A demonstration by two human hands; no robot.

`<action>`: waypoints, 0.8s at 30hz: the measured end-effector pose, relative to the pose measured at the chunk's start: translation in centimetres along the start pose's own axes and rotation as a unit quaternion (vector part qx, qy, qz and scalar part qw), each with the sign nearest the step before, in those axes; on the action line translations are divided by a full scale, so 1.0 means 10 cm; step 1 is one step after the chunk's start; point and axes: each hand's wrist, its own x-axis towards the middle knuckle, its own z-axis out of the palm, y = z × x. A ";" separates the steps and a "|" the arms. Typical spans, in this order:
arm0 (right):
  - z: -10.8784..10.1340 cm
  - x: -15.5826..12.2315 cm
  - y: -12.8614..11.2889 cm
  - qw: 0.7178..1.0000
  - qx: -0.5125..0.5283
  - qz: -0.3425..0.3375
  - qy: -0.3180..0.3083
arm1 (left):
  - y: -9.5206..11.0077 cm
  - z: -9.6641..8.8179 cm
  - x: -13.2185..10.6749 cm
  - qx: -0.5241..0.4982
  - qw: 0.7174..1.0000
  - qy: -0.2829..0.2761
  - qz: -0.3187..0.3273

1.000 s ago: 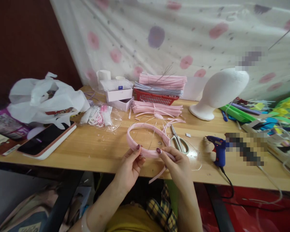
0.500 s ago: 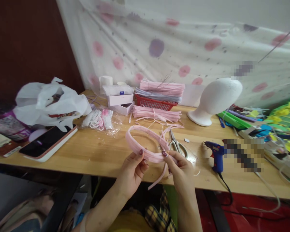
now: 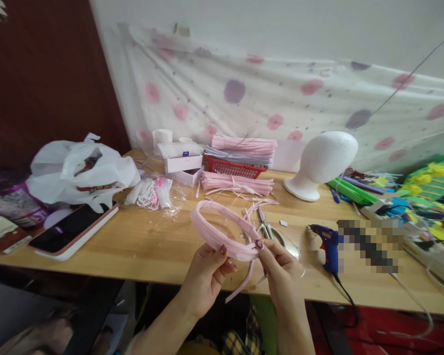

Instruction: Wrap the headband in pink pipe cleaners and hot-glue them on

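A pink hoop (image 3: 240, 251), made of soft strips like pipe cleaners laid side by side, is held above the table's front edge. My left hand (image 3: 207, 275) pinches its near side between thumb and fingers. At the near right of the band, my right hand (image 3: 282, 276) grips it, thumb on top. A loose pink strip (image 3: 240, 286) hangs down between the hands. Scissors (image 3: 266, 228) lie just behind my right hand, partly covered by it, with more pink strips beside them.
Behind are pink strip bundles (image 3: 237, 184), a red basket (image 3: 235, 168) and white boxes (image 3: 183, 163). A white foam head (image 3: 325, 160) and a blue glue gun (image 3: 330, 246) with its cord are on the right. On the left are a phone (image 3: 72, 229), plastic bag (image 3: 64, 172) and bagged beads (image 3: 151, 192).
The camera view has tilted up a little. Both hands still grip the hoop, which is slightly turned, and my right hand has shifted slightly right.
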 end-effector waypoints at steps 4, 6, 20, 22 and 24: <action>0.02 -0.03 -0.03 0.999 -0.019 -0.014 0.029 | -0.05 -0.09 0.06 0.000 0.999 0.036 0.009; 0.03 -0.03 -0.04 0.999 -0.025 -0.020 0.038 | -0.08 -0.15 0.09 0.005 0.999 0.045 0.009; -0.11 0.00 0.00 0.994 -0.080 -0.073 0.029 | 0.31 -0.18 0.20 0.024 0.986 0.163 0.018; -0.12 -0.02 0.00 0.990 -0.101 -0.098 0.013 | 0.28 -0.20 0.20 0.027 0.986 0.162 0.026; -0.14 -0.04 -0.01 0.986 -0.117 -0.120 0.000 | 0.24 -0.24 0.21 0.037 0.987 0.149 0.043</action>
